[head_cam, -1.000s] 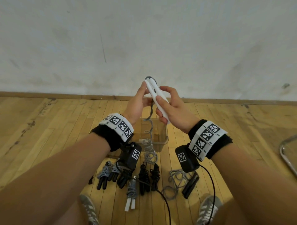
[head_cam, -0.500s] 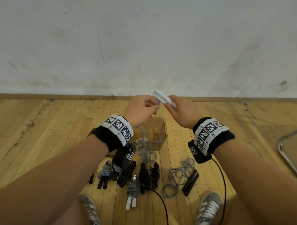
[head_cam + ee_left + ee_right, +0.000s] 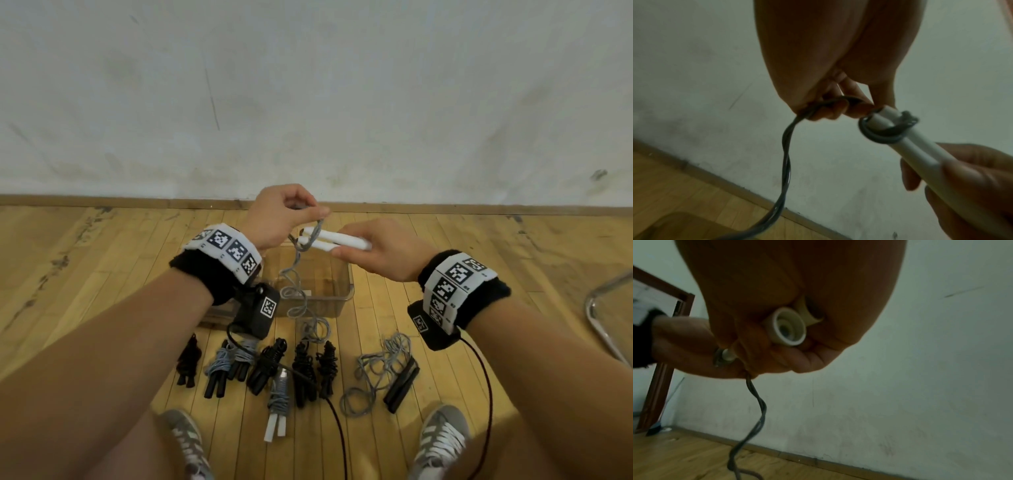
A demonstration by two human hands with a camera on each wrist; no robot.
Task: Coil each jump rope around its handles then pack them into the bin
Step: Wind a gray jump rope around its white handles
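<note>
My right hand (image 3: 373,250) grips two white handles (image 3: 337,240) side by side, pointing left, above the clear bin (image 3: 337,286). The grey rope (image 3: 296,270) is looped once round the handles' left end (image 3: 879,129); my left hand (image 3: 284,214) pinches the doubled rope just above that end (image 3: 830,104). From there the rope hangs twisted down past the bin to the floor. In the right wrist view the hollow butt of one white handle (image 3: 787,327) faces the camera inside my fist.
On the wooden floor in front of the bin lie several coiled ropes with black handles (image 3: 267,366), one coiled grey rope with white handles (image 3: 278,407), and a loose grey rope with black handles (image 3: 383,370). A metal chair leg (image 3: 603,325) stands at right. My shoes (image 3: 442,438) are below.
The handles tipped from upright to lying level and came down toward the bin. My left hand moved from the handles to the rope and drew a loop round their end.
</note>
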